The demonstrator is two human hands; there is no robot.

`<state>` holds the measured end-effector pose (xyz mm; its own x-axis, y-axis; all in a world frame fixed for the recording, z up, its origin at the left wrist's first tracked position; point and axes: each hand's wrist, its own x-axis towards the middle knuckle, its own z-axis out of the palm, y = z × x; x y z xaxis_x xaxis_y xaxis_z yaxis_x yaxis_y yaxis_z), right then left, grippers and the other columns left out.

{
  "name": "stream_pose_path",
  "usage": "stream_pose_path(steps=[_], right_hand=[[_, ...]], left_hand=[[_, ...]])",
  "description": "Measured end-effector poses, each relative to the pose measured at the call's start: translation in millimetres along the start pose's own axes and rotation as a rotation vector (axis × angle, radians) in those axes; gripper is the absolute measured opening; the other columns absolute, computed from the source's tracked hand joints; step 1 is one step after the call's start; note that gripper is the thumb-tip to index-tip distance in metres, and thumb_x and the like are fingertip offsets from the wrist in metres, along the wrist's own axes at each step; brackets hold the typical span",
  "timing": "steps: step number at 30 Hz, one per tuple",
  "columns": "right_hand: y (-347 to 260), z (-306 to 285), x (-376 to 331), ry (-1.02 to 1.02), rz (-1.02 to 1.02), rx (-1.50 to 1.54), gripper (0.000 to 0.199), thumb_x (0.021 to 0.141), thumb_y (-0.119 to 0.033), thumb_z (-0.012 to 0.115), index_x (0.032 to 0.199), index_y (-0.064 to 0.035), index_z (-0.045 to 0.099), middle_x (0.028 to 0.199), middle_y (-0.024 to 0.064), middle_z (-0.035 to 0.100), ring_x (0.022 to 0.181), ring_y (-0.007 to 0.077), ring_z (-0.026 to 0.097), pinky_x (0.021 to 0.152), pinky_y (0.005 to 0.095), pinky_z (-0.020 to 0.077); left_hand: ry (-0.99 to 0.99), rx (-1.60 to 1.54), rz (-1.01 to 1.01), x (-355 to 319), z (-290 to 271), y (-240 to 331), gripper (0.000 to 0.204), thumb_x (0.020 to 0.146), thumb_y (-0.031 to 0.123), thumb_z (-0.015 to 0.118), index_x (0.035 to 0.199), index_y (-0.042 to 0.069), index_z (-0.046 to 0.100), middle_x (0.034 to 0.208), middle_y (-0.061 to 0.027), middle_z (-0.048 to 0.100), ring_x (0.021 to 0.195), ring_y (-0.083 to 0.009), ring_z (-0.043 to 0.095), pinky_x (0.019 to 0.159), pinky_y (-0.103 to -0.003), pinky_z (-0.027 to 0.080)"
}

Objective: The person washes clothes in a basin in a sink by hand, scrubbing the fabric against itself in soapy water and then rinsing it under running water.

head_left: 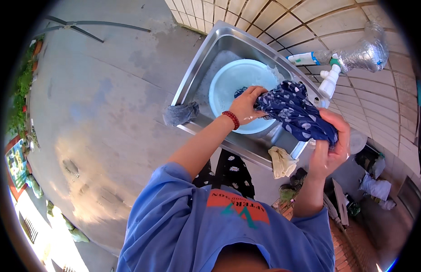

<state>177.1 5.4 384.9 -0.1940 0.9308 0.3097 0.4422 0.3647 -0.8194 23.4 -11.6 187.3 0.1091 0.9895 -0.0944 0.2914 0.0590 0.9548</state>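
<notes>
A wet navy garment with a white heart-like print [292, 109] is stretched between my two hands above a pale blue basin [216, 86]. My left hand [246, 105], with a red beaded bracelet at the wrist, is closed on the garment's left end over the water. At its right end, my right hand [333, 144] grips the bunched fabric beyond the basin's rim. A bit of dark cloth shows just past my left fingers, low over the water. The basin stands inside a stainless steel sink [188, 84].
A grey cloth [181, 113] hangs over the sink's left edge, and a cream cloth [282, 162] over its near edge. A white tap [329, 81] on a foil-wrapped pipe [362, 54] juts from the tiled wall. Bags [376, 186] lie on the floor at right.
</notes>
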Motion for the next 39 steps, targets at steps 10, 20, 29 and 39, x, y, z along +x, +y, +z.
stream_pose_path(steps=[10, 20, 29, 39], right_hand=[[153, 42, -27, -0.263, 0.212, -0.393, 0.036, 0.069, -0.008, 0.06, 0.106, -0.0042, 0.058, 0.093, 0.0147, 0.063, 0.082, 0.0314, 0.062, 0.074, 0.0342, 0.0494], [328, 184, -70, -0.848, 0.212, -1.049, 0.078, 0.075, -0.024, 0.067, 0.141, -0.0022, 0.031, 0.137, 0.0168, 0.042, 0.134, 0.036, 0.027, 0.108, 0.0512, 0.019], [290, 150, -38, -0.729, 0.092, -0.59, 0.04, 0.072, -0.031, 0.074, 0.098, -0.0022, 0.065, 0.117, 0.0191, 0.058, 0.103, 0.0318, 0.057, 0.09, 0.0445, 0.0413], [106, 45, -14, -0.45, 0.848, 0.714, 0.054, 0.078, -0.035, 0.075, 0.113, 0.002, 0.058, 0.101, 0.0051, 0.064, 0.091, 0.0113, 0.059, 0.083, 0.0277, 0.0468]], left_hand=[[0.26, -0.245, -0.356, -1, -34, -51, 0.056, 0.078, -0.002, 0.052, 0.132, 0.008, 0.041, 0.113, -0.0255, 0.058, 0.105, -0.0412, 0.057, 0.089, -0.041, 0.047], [-0.014, 0.781, -0.253, 25, 42, -156, 0.073, 0.081, 0.021, 0.066, 0.144, 0.016, 0.029, 0.15, -0.0192, 0.02, 0.13, -0.0436, 0.03, 0.107, -0.05, 0.029], [-0.159, 0.649, -0.41, 56, -10, -136, 0.042, 0.075, 0.029, 0.07, 0.113, 0.013, 0.061, 0.108, -0.0135, 0.064, 0.103, -0.0298, 0.06, 0.088, -0.04, 0.047], [0.023, -0.242, -0.042, 18, -48, -6, 0.039, 0.081, 0.04, 0.07, 0.091, 0.002, 0.068, 0.097, -0.0098, 0.061, 0.098, -0.0226, 0.057, 0.085, -0.031, 0.045]])
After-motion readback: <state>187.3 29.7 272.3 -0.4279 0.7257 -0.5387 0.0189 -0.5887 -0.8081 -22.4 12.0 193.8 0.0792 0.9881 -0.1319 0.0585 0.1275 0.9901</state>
